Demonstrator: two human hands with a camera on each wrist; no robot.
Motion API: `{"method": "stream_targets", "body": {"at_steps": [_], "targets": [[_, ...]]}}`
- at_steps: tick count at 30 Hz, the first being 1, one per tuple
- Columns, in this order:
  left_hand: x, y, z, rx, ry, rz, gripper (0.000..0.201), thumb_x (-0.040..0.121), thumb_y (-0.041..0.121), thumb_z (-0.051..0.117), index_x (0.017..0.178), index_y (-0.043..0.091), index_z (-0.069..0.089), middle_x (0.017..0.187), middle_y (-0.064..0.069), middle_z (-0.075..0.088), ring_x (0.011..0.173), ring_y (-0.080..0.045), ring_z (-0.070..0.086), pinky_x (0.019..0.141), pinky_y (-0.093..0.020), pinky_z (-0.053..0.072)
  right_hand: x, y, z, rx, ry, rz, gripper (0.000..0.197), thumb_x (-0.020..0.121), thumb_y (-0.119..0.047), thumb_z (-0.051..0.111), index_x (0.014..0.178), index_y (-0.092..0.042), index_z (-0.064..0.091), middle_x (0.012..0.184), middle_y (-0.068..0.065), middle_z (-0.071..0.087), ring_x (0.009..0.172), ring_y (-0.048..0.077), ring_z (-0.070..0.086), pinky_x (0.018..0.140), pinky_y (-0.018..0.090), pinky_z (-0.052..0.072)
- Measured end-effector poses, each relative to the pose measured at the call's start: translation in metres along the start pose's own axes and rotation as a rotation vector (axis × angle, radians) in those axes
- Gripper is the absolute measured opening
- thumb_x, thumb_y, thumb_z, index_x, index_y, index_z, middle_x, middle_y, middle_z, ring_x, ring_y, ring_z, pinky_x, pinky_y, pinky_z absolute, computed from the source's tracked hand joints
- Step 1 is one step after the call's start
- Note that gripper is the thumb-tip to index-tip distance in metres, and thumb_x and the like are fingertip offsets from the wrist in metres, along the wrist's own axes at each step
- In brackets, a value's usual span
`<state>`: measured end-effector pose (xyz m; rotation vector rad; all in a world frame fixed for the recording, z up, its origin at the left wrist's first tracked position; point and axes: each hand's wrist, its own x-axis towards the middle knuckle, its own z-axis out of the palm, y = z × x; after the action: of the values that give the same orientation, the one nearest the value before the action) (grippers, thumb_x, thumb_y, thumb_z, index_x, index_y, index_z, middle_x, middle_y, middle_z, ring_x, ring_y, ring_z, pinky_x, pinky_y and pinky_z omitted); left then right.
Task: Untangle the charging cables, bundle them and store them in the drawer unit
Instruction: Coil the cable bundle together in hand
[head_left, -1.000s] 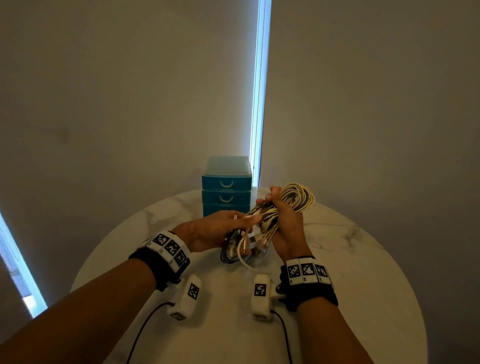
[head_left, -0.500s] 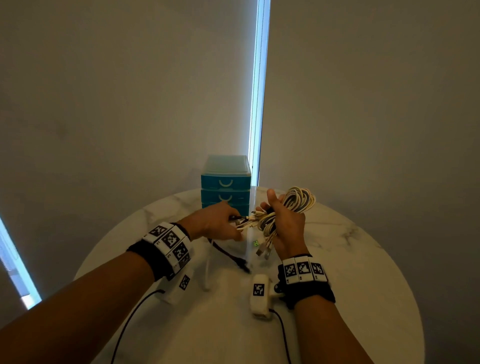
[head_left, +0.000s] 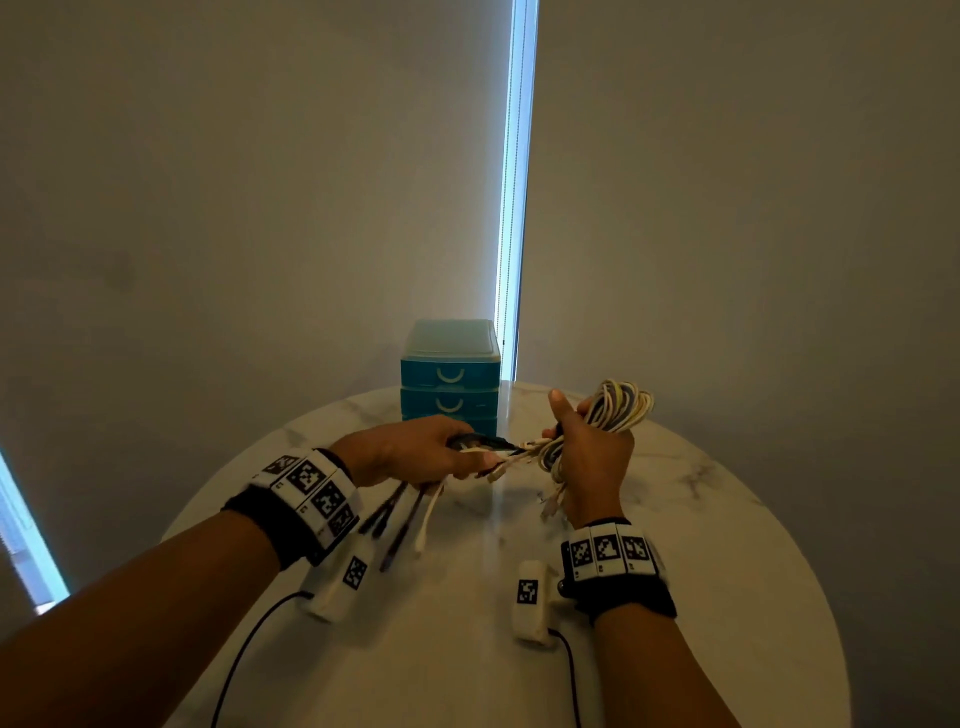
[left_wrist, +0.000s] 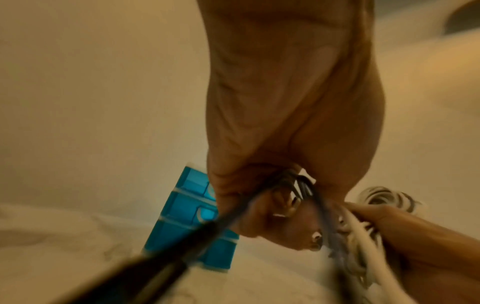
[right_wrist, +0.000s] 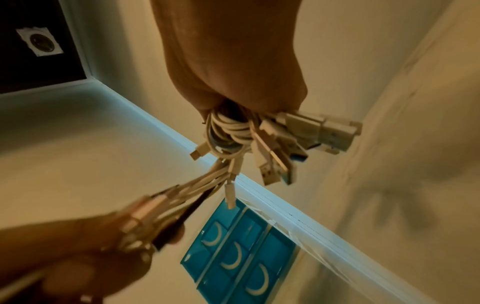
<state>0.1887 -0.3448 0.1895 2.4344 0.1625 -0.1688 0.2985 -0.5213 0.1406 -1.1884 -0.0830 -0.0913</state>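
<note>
- The cables (head_left: 618, 410) sit as a coiled white and grey bundle right of centre in the head view, held above the surface (head_left: 727, 519).
- The right hand (head_left: 592, 457) is fisted around the coil, thumb up; in the right wrist view a cluster of USB plugs (right_wrist: 311, 131) sticks out below the fist.
- Several strands run left from the fist to the left hand (head_left: 410, 452), whose fingers are curled around them; dark and white ends (head_left: 410, 514) hang below it, blurred.
- In the left wrist view a dark cable (left_wrist: 161, 265) runs from the curled fingers toward the lower left of the frame.
- The drawer unit (head_left: 449, 376), blue with 3 drawers, all closed, stands on the far edge of the surface, just behind the hands.
- Both wrists wear bands (head_left: 608, 553) with black-and-white markers.
</note>
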Motion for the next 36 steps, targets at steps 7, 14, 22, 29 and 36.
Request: {"method": "stream_targets", "body": {"at_steps": [7,14,22,29,36], "targets": [[0.013,0.01,0.0,0.039,0.14,-0.074,0.058,0.098,0.067,0.058,0.11,0.014,0.077,0.109,-0.011,0.074,0.091,-0.02,0.069,0.086,-0.034,0.06,-0.002,0.003,0.007,-0.078,-0.013,-0.085,0.029,0.09,-0.032,0.087,0.081,-0.016,0.064,0.068,0.01,0.071,0.057,0.023,0.066,0.055,0.032,0.059],[0.019,0.011,0.013,-0.286,0.138,-0.055,0.054,0.084,0.048,0.085,0.114,0.004,0.076,0.101,-0.007,0.082,0.082,-0.019,0.082,0.07,-0.025,0.063,-0.002,0.005,0.009,-0.076,-0.034,-0.094,0.032,0.089,-0.035,0.086,0.08,-0.016,0.062,0.067,0.009,0.07,0.058,0.024,0.065,0.059,0.034,0.059],[0.019,0.032,-0.023,0.017,0.129,-0.049,0.023,0.095,0.025,0.08,0.102,0.003,0.076,0.087,-0.009,0.081,0.062,-0.013,0.072,0.061,-0.022,0.057,-0.003,0.013,0.012,-0.302,-0.324,-0.158,0.04,0.099,-0.052,0.068,0.083,-0.016,0.065,0.069,0.004,0.068,0.064,0.019,0.065,0.067,0.038,0.058],[0.019,0.037,-0.046,0.204,0.015,-0.146,0.025,0.095,0.031,0.076,0.096,0.007,0.08,0.083,-0.004,0.07,0.056,-0.009,0.05,0.051,-0.018,0.041,-0.015,0.008,0.015,-0.407,-0.638,-0.241,0.045,0.087,-0.073,0.05,0.11,-0.036,0.062,0.087,-0.012,0.069,0.071,-0.007,0.069,0.071,0.014,0.058],[0.009,0.031,-0.056,-0.126,-0.094,-0.21,0.019,0.101,0.017,0.07,0.111,0.001,0.069,0.083,-0.01,0.064,0.046,-0.007,0.043,0.038,-0.015,0.033,-0.016,0.012,0.021,-0.486,-0.783,-0.276,0.061,0.078,-0.033,0.096,0.132,-0.025,0.066,0.114,-0.011,0.078,0.107,0.007,0.075,0.093,0.033,0.065]]}}
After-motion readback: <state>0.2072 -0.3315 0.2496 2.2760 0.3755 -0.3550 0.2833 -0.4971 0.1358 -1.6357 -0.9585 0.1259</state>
